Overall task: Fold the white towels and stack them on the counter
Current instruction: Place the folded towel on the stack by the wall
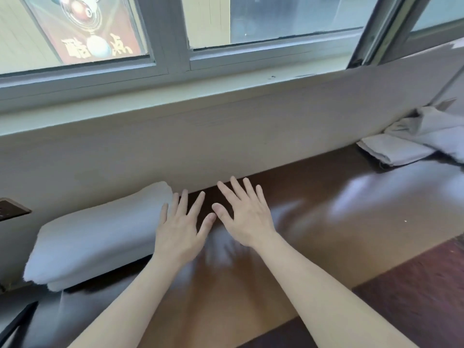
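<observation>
A stack of folded white towels [95, 234] lies on the dark glossy counter [351, 202] at the left, against the wall. My left hand [179, 227] hovers with fingers spread straight, just at the stack's right end. My right hand [244, 214] is beside it over bare counter, fingers also spread, holding nothing. At the far right a heap of white towels [421, 136] lies on the counter, one folded flat beneath a crumpled one.
A cream wall and window sill [226, 96] run along the back of the counter. A dark wall socket plate [12, 209] sits at the far left. The counter's front edge [376, 277] drops to a reddish floor at the lower right.
</observation>
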{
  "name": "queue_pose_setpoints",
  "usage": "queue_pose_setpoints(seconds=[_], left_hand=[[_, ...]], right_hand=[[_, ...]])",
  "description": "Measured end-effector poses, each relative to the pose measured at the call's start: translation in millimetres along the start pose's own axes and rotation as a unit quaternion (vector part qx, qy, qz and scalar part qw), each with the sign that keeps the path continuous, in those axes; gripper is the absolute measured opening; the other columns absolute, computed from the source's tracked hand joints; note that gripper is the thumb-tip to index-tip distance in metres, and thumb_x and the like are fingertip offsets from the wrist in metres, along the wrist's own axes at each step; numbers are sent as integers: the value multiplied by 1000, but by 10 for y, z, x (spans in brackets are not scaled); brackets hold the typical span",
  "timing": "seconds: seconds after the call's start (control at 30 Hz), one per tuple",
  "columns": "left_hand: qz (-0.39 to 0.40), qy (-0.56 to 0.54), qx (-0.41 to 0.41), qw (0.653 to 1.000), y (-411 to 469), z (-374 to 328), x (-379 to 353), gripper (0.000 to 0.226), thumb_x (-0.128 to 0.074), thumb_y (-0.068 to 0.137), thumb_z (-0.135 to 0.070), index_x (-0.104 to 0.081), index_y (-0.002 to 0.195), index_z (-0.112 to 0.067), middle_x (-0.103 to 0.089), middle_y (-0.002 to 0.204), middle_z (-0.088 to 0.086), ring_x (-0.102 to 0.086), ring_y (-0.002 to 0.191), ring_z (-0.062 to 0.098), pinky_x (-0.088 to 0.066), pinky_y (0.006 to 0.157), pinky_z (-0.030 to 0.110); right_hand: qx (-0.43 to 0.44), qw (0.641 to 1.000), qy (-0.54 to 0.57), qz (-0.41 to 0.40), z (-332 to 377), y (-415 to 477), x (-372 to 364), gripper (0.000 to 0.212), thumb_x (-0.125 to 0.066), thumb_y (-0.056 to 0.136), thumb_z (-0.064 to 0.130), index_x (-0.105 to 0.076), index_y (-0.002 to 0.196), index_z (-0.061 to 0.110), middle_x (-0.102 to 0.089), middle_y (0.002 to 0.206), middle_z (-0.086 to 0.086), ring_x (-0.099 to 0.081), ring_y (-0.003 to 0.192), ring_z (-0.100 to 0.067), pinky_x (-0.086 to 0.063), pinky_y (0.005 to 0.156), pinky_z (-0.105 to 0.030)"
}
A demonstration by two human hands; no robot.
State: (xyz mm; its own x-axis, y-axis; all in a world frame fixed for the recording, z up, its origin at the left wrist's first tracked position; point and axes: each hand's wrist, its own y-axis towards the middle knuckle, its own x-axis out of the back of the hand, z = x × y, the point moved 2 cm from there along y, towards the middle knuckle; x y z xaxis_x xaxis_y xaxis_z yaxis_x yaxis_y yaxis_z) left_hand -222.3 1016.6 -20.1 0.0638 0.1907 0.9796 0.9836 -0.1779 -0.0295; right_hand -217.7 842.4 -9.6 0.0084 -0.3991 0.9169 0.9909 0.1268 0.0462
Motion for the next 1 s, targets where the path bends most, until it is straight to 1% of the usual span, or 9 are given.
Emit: queue_pose_setpoints(seconds=[0.13,0.3,0.37,0.5,0.67,0.73,0.9,0.93,1.0], left_hand=[[0,5,-48,999,-163,-1030,-36,94,19,77,-81,-10,157,-42,-9,167,5,-2,154,23,-2,123,42],[2,2,-120,993,-273,-2581,-163,86,11,81,-77,-6,157,-42,-7,167,3,0,154,21,-1,123,40],[1,7,-153,988,-275,-3175,-209,86,12,80,-76,-4,157,-42,-7,167,2,-1,154,21,-1,123,39],[-2,-12,-192,981,-259,-4087,-246,84,11,81,-77,-6,157,-43,-10,167,1,-4,154,21,-2,123,39],[-4,-23,-209,978,-2,-4858,-314,84,9,82,-77,-8,157,-43,-11,167,2,-6,154,21,-3,123,39],[2,-30,-217,976,146,-5100,-398,84,9,82,-78,-8,157,-43,-11,167,2,-5,154,21,-3,123,40],[16,-53,-222,974,808,-5705,-717,76,0,89,-75,-9,157,-43,-10,167,2,-5,154,20,-4,123,39],[22,-58,-220,973,975,-5854,-803,78,4,87,-76,-8,157,-43,-10,167,2,-5,154,20,-4,123,39],[40,-68,-219,972,1264,-6158,-969,95,19,75,-81,-9,157,-42,-11,167,2,-7,154,21,-5,123,40]], right_hand=[[-43,999,-11,-23,-793,-593,568,74,-9,89,74,-14,156,42,-10,166,4,0,153,-23,3,123,-45],[-106,993,-33,-47,-2011,-1495,1334,81,2,83,76,-9,156,42,-8,166,4,-2,153,-23,1,123,-45],[-149,987,-27,-59,-2481,-1841,1589,81,2,82,76,-7,156,43,-6,166,5,-1,153,-22,2,123,-45],[-220,973,-15,-71,-3208,-2291,2043,82,4,80,78,-4,155,45,-4,166,6,0,153,-23,2,123,-46],[-247,965,-10,-91,-3923,-2325,2487,81,5,81,77,-2,155,45,-2,166,6,0,153,-22,1,123,-45],[-260,961,-9,-95,-4181,-2257,2586,84,8,79,76,-2,156,44,-2,166,6,-1,153,-22,0,123,-45],[-281,956,-23,-84,-4833,-1987,2758,89,11,75,74,-2,156,41,-2,166,7,-2,153,-21,0,123,-44],[-289,954,-28,-80,-4998,-1936,2795,88,11,76,74,-2,157,41,-2,166,7,-1,153,-20,1,123,-44],[-312,947,-30,-65,-5328,-1858,2857,88,10,76,75,-2,156,41,-2,166,8,-1,153,-20,1,123,-44]])
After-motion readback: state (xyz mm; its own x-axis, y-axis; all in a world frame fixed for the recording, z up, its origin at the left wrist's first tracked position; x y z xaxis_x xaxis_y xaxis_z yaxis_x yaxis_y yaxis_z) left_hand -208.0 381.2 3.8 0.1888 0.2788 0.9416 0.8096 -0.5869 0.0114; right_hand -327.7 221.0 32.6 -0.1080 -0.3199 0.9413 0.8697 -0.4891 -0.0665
